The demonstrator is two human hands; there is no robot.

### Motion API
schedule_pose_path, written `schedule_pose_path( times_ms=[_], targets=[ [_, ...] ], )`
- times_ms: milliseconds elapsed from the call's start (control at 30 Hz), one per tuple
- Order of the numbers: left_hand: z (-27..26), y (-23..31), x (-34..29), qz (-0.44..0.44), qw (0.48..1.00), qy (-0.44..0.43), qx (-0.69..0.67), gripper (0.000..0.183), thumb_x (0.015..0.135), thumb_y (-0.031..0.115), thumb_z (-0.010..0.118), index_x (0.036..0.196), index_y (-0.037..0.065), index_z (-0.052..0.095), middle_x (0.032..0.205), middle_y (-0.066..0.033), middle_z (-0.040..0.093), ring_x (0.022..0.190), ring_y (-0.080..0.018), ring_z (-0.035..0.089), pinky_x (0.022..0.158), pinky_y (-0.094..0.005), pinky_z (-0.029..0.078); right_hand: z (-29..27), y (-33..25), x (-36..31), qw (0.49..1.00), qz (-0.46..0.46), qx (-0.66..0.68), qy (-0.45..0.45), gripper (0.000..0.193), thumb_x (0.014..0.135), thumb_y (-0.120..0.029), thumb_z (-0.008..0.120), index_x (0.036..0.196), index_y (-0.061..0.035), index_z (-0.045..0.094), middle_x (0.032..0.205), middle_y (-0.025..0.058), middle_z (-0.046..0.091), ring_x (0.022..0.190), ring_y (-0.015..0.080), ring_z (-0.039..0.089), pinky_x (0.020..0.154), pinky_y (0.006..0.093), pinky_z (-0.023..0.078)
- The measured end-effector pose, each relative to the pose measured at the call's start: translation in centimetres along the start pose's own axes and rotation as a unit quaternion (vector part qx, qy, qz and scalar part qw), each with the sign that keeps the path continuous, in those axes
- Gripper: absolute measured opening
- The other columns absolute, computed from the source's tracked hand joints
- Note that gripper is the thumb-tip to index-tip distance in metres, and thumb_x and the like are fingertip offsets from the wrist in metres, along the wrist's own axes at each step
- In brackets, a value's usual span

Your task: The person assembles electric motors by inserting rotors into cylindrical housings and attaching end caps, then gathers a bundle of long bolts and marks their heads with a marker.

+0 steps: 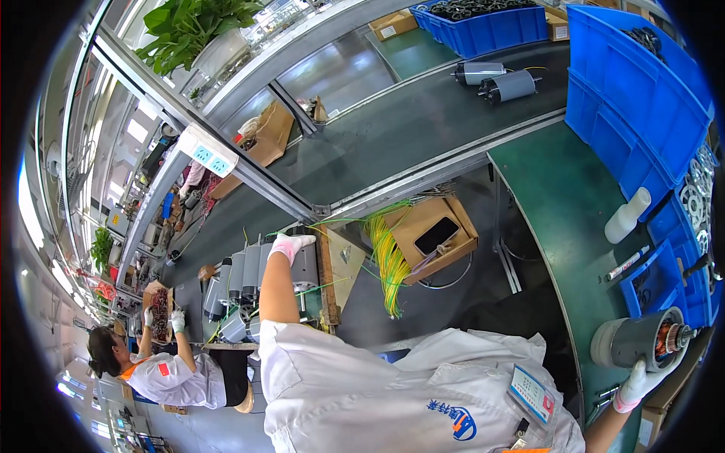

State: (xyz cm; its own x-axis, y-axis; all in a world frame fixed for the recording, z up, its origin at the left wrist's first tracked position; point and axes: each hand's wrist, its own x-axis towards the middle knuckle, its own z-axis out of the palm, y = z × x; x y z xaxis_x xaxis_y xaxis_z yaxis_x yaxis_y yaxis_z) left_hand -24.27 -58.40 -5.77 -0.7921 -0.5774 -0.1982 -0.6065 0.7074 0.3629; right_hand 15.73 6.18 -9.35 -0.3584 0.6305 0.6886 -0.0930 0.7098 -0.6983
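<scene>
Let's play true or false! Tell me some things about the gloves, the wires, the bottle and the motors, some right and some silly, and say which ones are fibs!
1. The left hand wears a white glove. True.
2. The right hand touches a phone. False: the right hand touches a grey motor.
3. The thin wires are yellow and green. True.
4. Two other motors lie near the blue bins. True.
5. The white bottle is inside a blue bin. False: the bottle is on the green table.
</scene>
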Motion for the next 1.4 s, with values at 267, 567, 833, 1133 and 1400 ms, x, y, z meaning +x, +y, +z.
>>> schedule_pose_path(
  times_ms=[267, 567, 833, 1133, 1400],
  targets=[
    [0.1, 0.4, -2.6, 0.065, 0.994, -0.004, -0.088, 0.105, 0.057, 0.024, 0.083, 0.139, -0.004, 0.023, 0.123, -0.0212, 0.053, 0.111, -0.0271, 0.055, 0.096, -0.0326, 0.041, -1.0, 0.0, 0.3, 0.998, 0.012, 0.006, -0.059, 0.102, 0.073, -0.051, 0.071, 0.142, 0.0022, 0.016, 0.143, 0.0172, 0.027, 0.131, 0.0288, 0.031, 0.108, 0.0412, 0.025],
    [-2.9, 1.4, -8.8, 0.18, 0.913, 0.116, -0.346, 0.089, 0.059, 0.014, 0.081, 0.132, 0.003, 0.032, 0.104, -0.0095, 0.057, 0.087, -0.0184, 0.056, 0.082, -0.0307, 0.047, -1.0, -0.2, 0.3, 0.994, 0.066, 0.032, -0.075, 0.105, 0.069, -0.042, 0.077, 0.142, 0.0015, 0.015, 0.14, 0.0173, 0.031, 0.128, 0.0286, 0.035, 0.107, 0.0412, 0.027],
    [-2.6, 8.6, -10.7, 0.378, 0.82, 0.129, -0.411, 0.076, 0.064, 0.004, 0.078, 0.128, 0.002, 0.038, 0.112, -0.0089, 0.053, 0.097, -0.0179, 0.054, 0.087, -0.0309, 0.046, -0.8, -0.8, 0.4, 0.994, 0.086, 0.053, -0.027, 0.092, 0.06, -0.01, 0.057, 0.142, -0.0002, 0.016, 0.138, 0.0157, 0.033, 0.127, 0.0278, 0.037, 0.108, 0.0396, 0.026],
    [1.0, 21.9, -4.6, 0.354, 0.782, 0.151, -0.49, 0.078, 0.063, 0.014, 0.082, 0.125, -0.001, 0.036, 0.114, -0.0126, 0.051, 0.1, -0.0206, 0.052, 0.092, -0.0313, 0.041, -0.1, -2.5, 0.2, 0.993, 0.098, 0.053, -0.033, 0.108, 0.06, -0.036, 0.078, 0.141, 0.0, 0.017, 0.135, 0.0141, 0.035, 0.125, 0.0258, 0.038, 0.107, 0.0388, 0.027],
    [3.0, 20.4, 1.9, 0.257, 0.831, 0.209, -0.445, 0.064, 0.066, 0.022, 0.082, 0.111, -0.006, 0.046, 0.102, -0.0143, 0.058, 0.088, -0.0201, 0.056, 0.085, -0.0302, 0.045, -1.4, -1.4, -0.8, 0.997, 0.072, -0.017, 0.003, 0.101, 0.062, -0.028, 0.073, 0.141, 0.0, 0.017, 0.142, 0.0146, 0.029, 0.132, 0.0275, 0.031, 0.11, 0.0396, 0.02]
  ],
)
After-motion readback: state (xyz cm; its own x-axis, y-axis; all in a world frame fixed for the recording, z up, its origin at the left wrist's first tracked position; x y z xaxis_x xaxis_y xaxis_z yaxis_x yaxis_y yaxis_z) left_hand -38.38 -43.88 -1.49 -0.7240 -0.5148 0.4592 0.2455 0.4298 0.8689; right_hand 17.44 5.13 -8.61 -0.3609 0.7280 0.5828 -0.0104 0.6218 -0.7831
